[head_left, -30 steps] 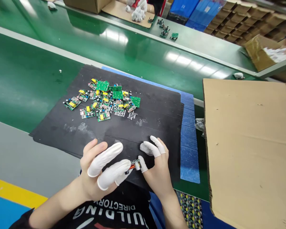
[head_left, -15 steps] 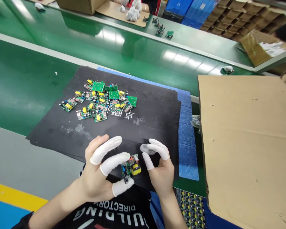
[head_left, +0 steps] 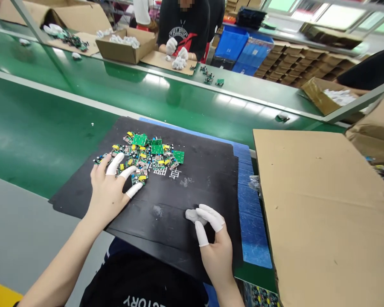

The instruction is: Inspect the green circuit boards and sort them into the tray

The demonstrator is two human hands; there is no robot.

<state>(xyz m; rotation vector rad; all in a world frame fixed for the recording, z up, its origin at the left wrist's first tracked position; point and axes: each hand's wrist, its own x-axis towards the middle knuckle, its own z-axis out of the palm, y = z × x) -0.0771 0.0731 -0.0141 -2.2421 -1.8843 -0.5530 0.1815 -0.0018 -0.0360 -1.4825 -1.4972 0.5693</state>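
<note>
My left hand (head_left: 110,187), wearing white finger cots, reaches over the near left side of a pile of small green circuit boards (head_left: 156,149). Its fingers are spread, with thumb and forefinger beside a board with a yellow part (head_left: 140,176); whether they touch it I cannot tell. Some boards are partly hidden under the fingers. Low over the black mat (head_left: 166,200), my right hand (head_left: 213,234), also in white finger cots, pinches a soft-looking grey lump (head_left: 193,215) between thumb and fingers.
A large cardboard box (head_left: 316,200) stands at the right, beside blue sheets (head_left: 252,213) under the mat's edge. Beyond the green bench (head_left: 192,106), a co-worker (head_left: 184,30) in white finger coverings sits near an open carton (head_left: 128,49). More boards (head_left: 264,296) lie below right.
My left hand has moved forward and left to the pile, and the board it held is out of its fingers. My right hand keeps the grey lump. The view has tilted up.
</note>
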